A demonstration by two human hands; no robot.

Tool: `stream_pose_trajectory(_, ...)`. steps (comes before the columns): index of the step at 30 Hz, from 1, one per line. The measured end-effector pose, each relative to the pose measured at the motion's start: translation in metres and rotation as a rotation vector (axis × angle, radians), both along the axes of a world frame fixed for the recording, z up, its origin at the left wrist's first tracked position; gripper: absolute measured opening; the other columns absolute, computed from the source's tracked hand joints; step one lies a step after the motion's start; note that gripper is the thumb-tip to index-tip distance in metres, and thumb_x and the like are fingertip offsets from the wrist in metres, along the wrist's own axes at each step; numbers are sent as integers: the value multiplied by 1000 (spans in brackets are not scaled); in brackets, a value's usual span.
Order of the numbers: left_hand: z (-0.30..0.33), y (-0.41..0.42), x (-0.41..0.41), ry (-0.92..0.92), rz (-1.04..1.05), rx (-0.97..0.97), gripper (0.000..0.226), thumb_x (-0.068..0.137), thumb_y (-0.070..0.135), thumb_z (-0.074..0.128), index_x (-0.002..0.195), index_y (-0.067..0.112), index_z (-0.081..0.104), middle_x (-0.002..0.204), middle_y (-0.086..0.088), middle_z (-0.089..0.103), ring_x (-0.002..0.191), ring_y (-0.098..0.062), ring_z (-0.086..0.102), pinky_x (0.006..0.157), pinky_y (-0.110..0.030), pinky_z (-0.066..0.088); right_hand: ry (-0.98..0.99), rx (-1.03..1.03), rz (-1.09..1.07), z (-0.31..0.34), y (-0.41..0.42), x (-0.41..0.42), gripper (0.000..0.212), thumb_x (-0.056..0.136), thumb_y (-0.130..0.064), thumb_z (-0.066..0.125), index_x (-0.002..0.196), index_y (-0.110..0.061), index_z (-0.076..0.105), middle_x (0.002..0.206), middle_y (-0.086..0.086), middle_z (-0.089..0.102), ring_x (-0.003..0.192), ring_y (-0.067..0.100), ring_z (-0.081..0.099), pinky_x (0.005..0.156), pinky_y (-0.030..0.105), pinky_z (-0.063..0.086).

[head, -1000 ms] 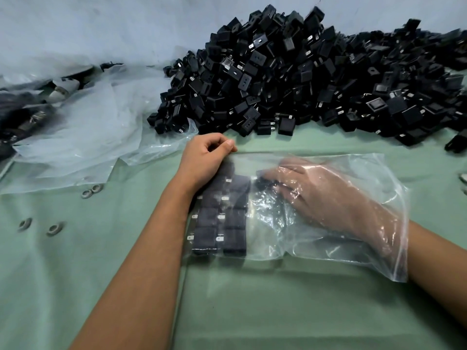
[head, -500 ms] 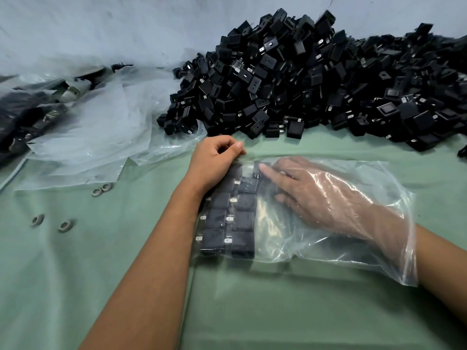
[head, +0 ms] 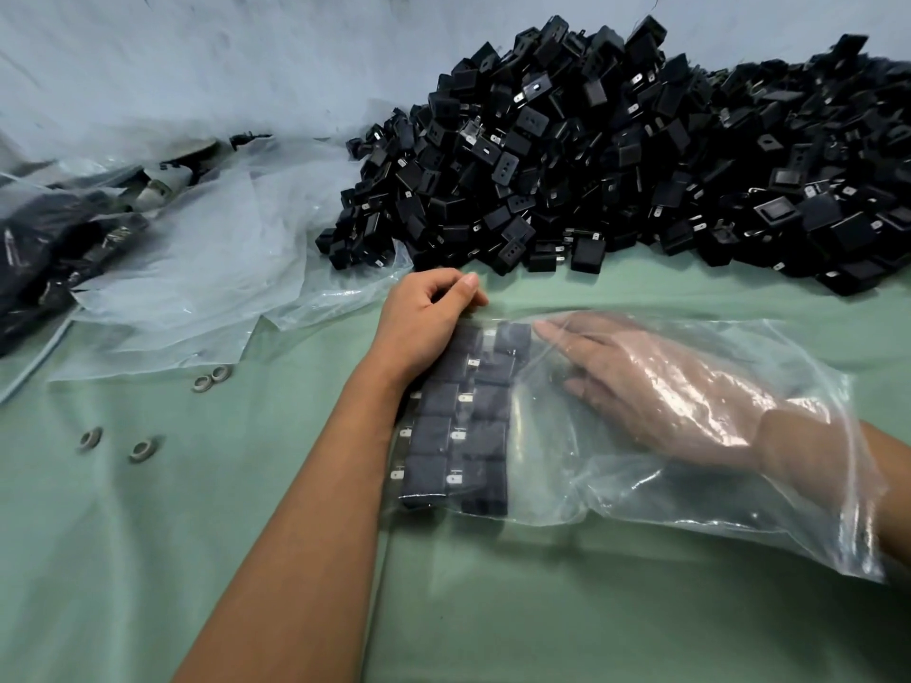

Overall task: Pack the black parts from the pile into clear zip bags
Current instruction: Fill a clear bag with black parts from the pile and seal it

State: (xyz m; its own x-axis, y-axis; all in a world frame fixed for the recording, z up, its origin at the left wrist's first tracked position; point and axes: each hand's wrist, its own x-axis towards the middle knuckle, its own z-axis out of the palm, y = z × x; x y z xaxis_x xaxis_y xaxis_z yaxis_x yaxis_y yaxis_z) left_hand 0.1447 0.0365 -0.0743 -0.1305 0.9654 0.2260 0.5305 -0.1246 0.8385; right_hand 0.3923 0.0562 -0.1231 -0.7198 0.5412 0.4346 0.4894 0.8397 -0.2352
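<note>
I take the clear zip bag [head: 690, 436] as my landmark: it lies flat on the green cloth [head: 542, 623], its long axis running left to right, its mouth at the right end where my arm goes in. My right hand [head: 655, 386] is inside it, fingers straight and flat, their tips just beside the packed parts [head: 458, 421], which sit in two neat columns against the bag's closed left end. My left hand [head: 424, 317] rests outside on that same end, fingers loosely curled with the thumb on the far corner; whether it pinches the plastic I cannot tell. The pile [head: 641, 155] of loose black parts lies beyond the bag's far edge, heaped against a pale wall [head: 197, 66]. I judge that the next move turns on this: the right hand must back out of the mouth to reach the pile, while the left hand is nearer to its near edge. Left of the bag lie the empty bags [head: 197, 268] and a few small metal rings [head: 143, 448] on the cloth.
</note>
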Motion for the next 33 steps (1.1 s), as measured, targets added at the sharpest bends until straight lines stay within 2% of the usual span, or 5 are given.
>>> stream_pose_trajectory(2, -1, 1, -1, -30, 7, 2, 35, 105, 33, 54, 85, 18, 79, 86, 6, 76, 85, -6, 68, 84, -31, 54, -21, -23, -2, -2, 4, 2, 61, 107, -40, 39, 160, -52, 12, 151, -15, 37, 131, -12, 33, 102, 37, 55)
stream_pose_trajectory(9, 1, 0, -6, -307, 96, 8, 52, 109, 41, 41, 86, 10, 77, 82, 3, 73, 69, 2, 59, 65, -15, 44, -133, -107, 46, 0, -1, -11, 55, 99, -70, 5, 148, -52, 22, 146, -8, 41, 131, 27, 51, 100, 57, 51)
stream_pose_trajectory(20, 2, 0, -6, -252, 57, 17, 50, 108, 37, 45, 77, 13, 75, 74, 4, 73, 67, 3, 60, 66, -11, 45, 78, -57, -43, 9, -25, -36, 90, 103, -62, 5, 139, -2, 61, 131, 24, 65, 116, 47, 65, 94, 53, 50)
stream_pose_trajectory(26, 2, -2, -3, -142, -76, -38, 22, 97, 12, 64, 79, 10, 76, 81, -1, 75, 76, -5, 64, 76, -20, 48, -100, 3, 6, -2, 0, -26, 56, 100, -70, 20, 155, -58, 17, 126, 0, 48, 105, 31, 58, 81, 53, 57)
stream_pose_trajectory(33, 7, -7, -5, -115, -134, -139, 18, 92, 3, 66, 81, 12, 77, 81, -7, 73, 76, -13, 64, 77, -34, 53, -157, 42, -106, -23, 22, -34, 63, 95, -81, 28, 152, -62, 7, 98, -16, 33, 70, 12, 48, 49, 39, 52)
